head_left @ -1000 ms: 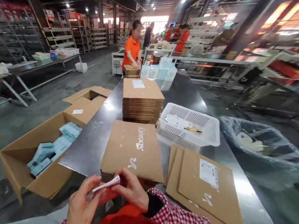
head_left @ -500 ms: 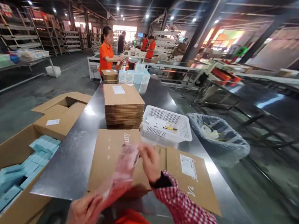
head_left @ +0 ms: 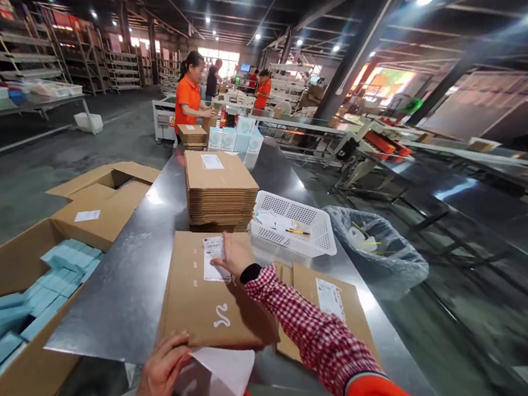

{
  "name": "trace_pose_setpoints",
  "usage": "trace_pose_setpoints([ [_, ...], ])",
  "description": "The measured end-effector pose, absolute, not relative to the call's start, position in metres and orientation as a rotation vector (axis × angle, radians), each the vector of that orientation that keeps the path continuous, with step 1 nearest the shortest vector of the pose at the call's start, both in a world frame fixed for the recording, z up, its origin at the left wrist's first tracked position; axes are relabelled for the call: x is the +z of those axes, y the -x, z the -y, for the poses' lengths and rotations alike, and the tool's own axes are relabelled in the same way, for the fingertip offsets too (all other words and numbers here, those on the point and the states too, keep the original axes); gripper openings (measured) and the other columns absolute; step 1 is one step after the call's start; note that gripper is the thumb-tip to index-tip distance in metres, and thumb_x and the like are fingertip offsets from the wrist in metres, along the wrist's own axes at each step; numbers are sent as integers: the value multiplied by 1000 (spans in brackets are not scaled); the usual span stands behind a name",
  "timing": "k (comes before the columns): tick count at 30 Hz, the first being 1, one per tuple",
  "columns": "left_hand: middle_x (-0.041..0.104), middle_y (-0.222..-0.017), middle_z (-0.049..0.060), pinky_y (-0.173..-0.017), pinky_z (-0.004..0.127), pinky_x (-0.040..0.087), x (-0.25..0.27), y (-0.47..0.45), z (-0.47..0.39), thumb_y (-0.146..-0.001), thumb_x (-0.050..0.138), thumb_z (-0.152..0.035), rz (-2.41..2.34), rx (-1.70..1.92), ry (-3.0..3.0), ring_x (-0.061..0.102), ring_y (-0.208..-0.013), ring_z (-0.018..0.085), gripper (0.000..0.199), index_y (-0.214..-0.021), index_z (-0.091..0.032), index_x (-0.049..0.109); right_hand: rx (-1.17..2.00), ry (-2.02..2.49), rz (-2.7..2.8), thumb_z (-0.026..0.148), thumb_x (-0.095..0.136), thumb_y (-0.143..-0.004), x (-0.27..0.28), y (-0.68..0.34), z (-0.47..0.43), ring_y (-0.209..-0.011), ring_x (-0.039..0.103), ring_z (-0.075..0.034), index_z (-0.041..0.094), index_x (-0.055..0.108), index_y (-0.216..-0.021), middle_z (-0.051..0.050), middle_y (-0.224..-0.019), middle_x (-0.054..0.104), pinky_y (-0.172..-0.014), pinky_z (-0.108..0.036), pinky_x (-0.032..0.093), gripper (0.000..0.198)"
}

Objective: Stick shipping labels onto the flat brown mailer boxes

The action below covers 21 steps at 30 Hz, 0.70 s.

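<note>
A white label (head_left: 212, 258) bearing a barcode and small print lies against the top face of a brown cardboard carton (head_left: 196, 307), toward its far edge. The carton, marked with a white squiggle, rests flat on a metal table (head_left: 110, 300). A pale sheet (head_left: 223, 371), bent and creased, hangs at its near edge.

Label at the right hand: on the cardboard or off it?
On: the label lies flat against the brown cardboard, the right hand touching it.
</note>
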State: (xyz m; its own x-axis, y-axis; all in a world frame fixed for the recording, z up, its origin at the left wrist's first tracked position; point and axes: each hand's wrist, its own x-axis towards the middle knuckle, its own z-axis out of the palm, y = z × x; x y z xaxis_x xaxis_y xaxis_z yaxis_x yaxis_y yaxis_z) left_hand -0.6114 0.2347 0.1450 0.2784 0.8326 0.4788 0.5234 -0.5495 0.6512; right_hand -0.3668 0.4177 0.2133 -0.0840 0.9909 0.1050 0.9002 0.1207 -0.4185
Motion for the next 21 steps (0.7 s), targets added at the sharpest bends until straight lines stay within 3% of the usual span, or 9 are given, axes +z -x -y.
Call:
trace_pose_setpoints([
  [2, 70, -110, 4, -91, 30, 54, 144, 613, -235, -91, 49, -37, -1239, 1134, -2173, 65, -105, 19, 25, -94, -26, 72, 157, 1894, 2100, 49, 66, -73, 212, 377, -411, -129, 35, -39, 4, 27, -139, -28, -142, 33, -103, -50, 27, 89],
  [6, 72, -106, 5, -90, 28, 54, 147, 614, -237, -91, 48, -38, -1221, 1140, -2171, 67, -101, 18, 28, -91, -25, 72, 140, 1640, 2445, 53, 41, -89, 199, 396, -408, -138, 23, -30, 19, 33, -140, -14, -148, 32, -110, -53, 13, 62],
  [8, 73, -104, 4, -88, 27, 55, 148, 615, -237, -91, 48, -38, -1205, 1147, -2167, 68, -99, 18, 28, -91, -24, 72, 208, 1680, 2433, 49, 38, -92, 198, 387, -414, -138, 21, -28, 22, 36, -139, -10, -148, 33, -111, -53, 11, 54],
  [11, 69, -114, 7, -88, 29, 55, 143, 619, -231, -91, 47, -37, -1272, 1135, -2140, 66, -103, 20, 28, -92, -23, 72, 389, 2036, 1896, 42, 45, -90, 202, 341, -417, -134, 29, -32, 15, 45, -130, -18, -142, 40, -107, -54, 20, 49],
  [13, 60, -127, 11, -87, 30, 55, 136, 622, -225, -90, 48, -36, -1352, 1148, -2106, 65, -106, 21, 27, -90, -23, 72, 555, 2133, 1539, 42, 50, -87, 200, 308, -406, -120, 46, -33, 11, 55, -114, -23, -122, 56, -97, -50, 36, 41],
  [15, 54, -135, 12, -89, 31, 54, 130, 624, -219, -89, 50, -37, -1399, 1166, -2070, 62, -110, 22, 26, -89, -22, 72, 750, 2081, 1365, 43, 58, -80, 193, 288, -386, -91, 61, -27, 13, 58, -93, -16, -90, 66, -76, -39, 49, 33],
  [18, 59, -129, 11, -93, 35, 52, 133, 624, -215, -89, 50, -40, -1419, 1180, -1969, 59, -115, 24, 28, -90, -21, 72, 1091, 1843, 1132, 40, 69, -66, 179, 281, -356, -55, 56, -15, 18, 51, -73, 0, -58, 57, -49, -25, 45, 30],
  [21, 64, -121, 11, -89, 34, 54, 146, 624, -216, -89, 49, -44, -1437, 1199, -1793, 63, -108, 24, 33, -88, -19, 72, 1218, 1703, 949, 41, 66, -63, 177, 265, -330, -51, 54, -14, 20, 48, -68, 2, -54, 55, -49, -25, 45, 28],
])
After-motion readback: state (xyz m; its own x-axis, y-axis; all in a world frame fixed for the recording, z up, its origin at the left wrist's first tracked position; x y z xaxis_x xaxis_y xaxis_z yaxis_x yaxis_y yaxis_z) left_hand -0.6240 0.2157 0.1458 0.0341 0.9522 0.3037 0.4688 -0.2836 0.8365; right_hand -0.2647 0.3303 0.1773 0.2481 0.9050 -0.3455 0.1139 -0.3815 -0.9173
